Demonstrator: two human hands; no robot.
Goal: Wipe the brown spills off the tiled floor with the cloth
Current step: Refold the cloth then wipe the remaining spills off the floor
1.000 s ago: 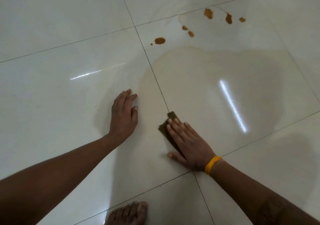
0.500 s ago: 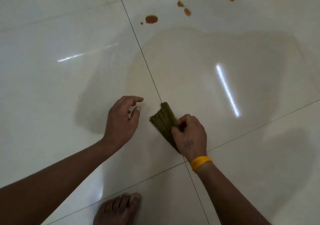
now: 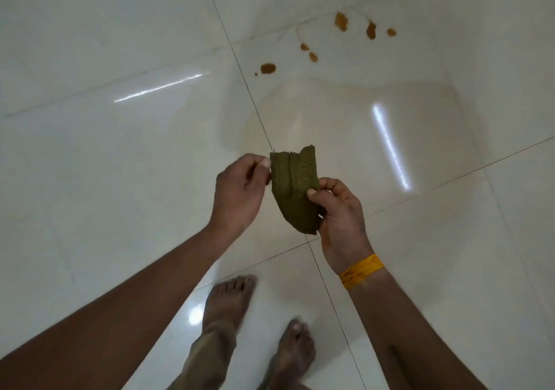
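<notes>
A folded olive-green cloth (image 3: 295, 191) is held up in the air above the white tiled floor (image 3: 120, 179). My right hand (image 3: 339, 212) grips its right side between thumb and fingers. My left hand (image 3: 240, 191) pinches its upper left edge. Several brown spills lie on the floor farther ahead: one blob (image 3: 268, 68) beside a tile joint, two small ones (image 3: 309, 52) to its right, and three more (image 3: 371, 29) at the upper right. All of them are well beyond the cloth.
A dull wet smear (image 3: 345, 119) covers the tile just beyond my hands. My two bare feet (image 3: 231, 299) (image 3: 295, 350) stand below my arms at the bottom. A yellow band (image 3: 362, 271) circles my right wrist.
My right hand gathered the cloth off the floor and lifted it. My left hand left the tile and took hold of the cloth's edge. The view rose as I stood up.
</notes>
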